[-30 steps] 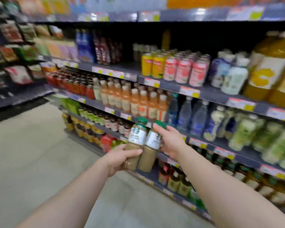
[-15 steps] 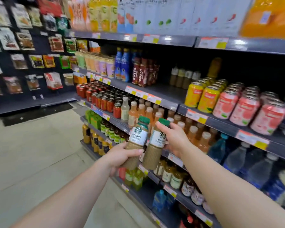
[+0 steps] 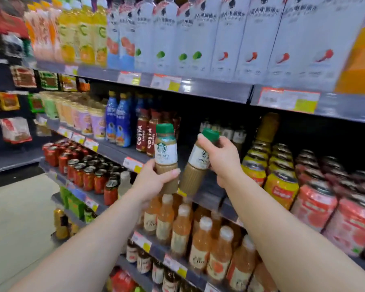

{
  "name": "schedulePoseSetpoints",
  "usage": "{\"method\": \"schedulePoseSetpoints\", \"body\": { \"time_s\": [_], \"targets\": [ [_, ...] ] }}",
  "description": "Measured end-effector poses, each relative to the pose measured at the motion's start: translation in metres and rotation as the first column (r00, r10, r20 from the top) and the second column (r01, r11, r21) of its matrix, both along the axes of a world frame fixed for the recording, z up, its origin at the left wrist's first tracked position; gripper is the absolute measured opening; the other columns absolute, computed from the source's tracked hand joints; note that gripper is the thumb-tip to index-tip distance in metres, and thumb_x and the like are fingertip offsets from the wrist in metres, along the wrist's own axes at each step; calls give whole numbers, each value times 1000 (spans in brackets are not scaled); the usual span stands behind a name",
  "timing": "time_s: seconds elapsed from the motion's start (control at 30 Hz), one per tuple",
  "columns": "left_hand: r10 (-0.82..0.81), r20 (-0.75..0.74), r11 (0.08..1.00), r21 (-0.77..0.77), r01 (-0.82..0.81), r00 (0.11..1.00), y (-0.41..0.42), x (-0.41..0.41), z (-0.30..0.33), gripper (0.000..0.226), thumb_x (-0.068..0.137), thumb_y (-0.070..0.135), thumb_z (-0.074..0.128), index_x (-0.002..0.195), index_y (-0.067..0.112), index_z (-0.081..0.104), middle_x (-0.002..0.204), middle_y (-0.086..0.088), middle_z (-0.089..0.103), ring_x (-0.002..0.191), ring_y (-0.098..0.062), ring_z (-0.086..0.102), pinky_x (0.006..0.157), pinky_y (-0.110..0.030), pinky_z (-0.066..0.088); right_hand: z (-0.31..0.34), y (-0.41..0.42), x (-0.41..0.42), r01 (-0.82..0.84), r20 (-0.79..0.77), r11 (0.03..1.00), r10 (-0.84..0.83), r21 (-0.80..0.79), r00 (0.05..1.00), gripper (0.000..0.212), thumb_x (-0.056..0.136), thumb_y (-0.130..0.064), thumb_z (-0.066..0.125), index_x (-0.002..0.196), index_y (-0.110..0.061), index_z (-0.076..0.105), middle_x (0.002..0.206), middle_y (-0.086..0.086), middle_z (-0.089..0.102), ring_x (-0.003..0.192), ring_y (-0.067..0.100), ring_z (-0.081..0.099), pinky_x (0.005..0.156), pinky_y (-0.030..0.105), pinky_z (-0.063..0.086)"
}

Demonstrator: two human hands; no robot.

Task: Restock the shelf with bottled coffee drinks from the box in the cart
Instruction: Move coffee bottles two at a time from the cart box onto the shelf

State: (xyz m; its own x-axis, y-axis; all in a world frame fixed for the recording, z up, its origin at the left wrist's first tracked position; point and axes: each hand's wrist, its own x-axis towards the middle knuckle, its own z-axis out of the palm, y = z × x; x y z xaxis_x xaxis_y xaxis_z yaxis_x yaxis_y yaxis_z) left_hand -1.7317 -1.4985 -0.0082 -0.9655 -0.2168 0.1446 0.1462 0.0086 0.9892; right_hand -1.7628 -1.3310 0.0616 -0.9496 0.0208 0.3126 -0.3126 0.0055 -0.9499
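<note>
Two tan coffee bottles with green caps and white labels are held up in front of the middle shelf (image 3: 122,151). My left hand (image 3: 154,182) grips the base of the upright left bottle (image 3: 165,153). My right hand (image 3: 221,159) grips the neck and cap of the right bottle (image 3: 196,165), which tilts with its bottom toward the left. Behind them is a dark gap on the shelf, with a few similar small bottles (image 3: 230,133) far back. The box and cart are out of view.
Red Costa coffee bottles (image 3: 145,135) and blue bottles (image 3: 118,125) stand left of the gap, yellow cans (image 3: 280,186) and pink cans (image 3: 356,224) to the right. Orange drink bottles (image 3: 181,226) fill the shelf below. White cartons (image 3: 219,39) line the top shelf. Floor lies at left.
Both hands have risen with the bottles from the lower shelves to the middle shelf. The right bottle has separated from the left one and tilted. The view has swung upward.
</note>
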Motion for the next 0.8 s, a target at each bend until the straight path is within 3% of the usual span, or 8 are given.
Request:
{"method": "schedulePoseSetpoints", "body": {
  "time_s": [0.13,0.3,0.4,0.5,0.57,0.67,0.73,0.8],
  "targets": [
    [-50,-102,998,-51,45,994,-10,-62,24,51,74,19,81,120,18,57,110,2,69,99,-13,65,85,-31,53,12,-6,-42,154,-51,988,-154,-16,987,31,80,-37,74,106,-23,65,103,-7,70,97,10,66,84,30,53],
    [-183,-90,964,-212,161,979,-22,-127,21,59,69,27,85,121,20,56,115,3,68,102,-13,65,94,-37,53,-6,-20,-84,398,-113,911,-387,104,915,40,77,-35,77,112,-19,64,108,-3,69,99,11,64,90,29,52],
    [-258,-55,912,-344,225,965,-21,-154,16,56,69,27,85,117,22,57,112,3,67,102,-14,63,95,-37,51,-14,-25,-99,498,-77,856,-492,140,867,46,74,-42,77,113,-21,64,107,-4,70,102,15,65,95,39,52],
    [-345,-37,869,-389,305,938,-21,-175,7,54,66,27,87,113,22,60,107,2,70,98,-14,65,95,-41,52,-17,-25,-103,476,-66,862,-473,174,879,43,72,-40,80,109,-27,63,102,-11,70,95,7,66,92,36,54],
    [-371,-19,866,-368,338,929,-23,-184,2,56,66,27,87,114,21,60,107,0,70,97,-15,66,93,-40,53,-25,-27,-96,449,7,865,-462,221,887,61,69,-34,83,123,-25,54,107,-11,67,97,5,63,89,29,52],
    [-403,-21,845,-392,363,915,-27,-192,-1,61,64,29,88,117,21,58,109,2,69,98,-14,65,92,-35,53,-51,-25,-85,431,123,761,-548,485,828,79,65,-28,87,133,-18,46,119,-2,63,106,15,60,84,26,46],
    [-446,-11,814,-420,400,895,-32,-196,-1,63,62,28,89,116,22,56,109,3,68,99,-12,64,89,-30,51,-61,-24,-81,390,162,678,-599,623,784,70,66,-28,86,127,-15,53,116,3,65,100,18,61,82,27,47],
    [-501,23,752,-484,448,865,-37,-197,1,68,61,25,89,119,24,53,110,4,65,101,-13,62,89,-28,48,-62,-27,-81,379,161,656,-609,653,777,58,69,-26,84,120,-13,59,106,2,67,89,15,61,78,27,48]
  ]
}}
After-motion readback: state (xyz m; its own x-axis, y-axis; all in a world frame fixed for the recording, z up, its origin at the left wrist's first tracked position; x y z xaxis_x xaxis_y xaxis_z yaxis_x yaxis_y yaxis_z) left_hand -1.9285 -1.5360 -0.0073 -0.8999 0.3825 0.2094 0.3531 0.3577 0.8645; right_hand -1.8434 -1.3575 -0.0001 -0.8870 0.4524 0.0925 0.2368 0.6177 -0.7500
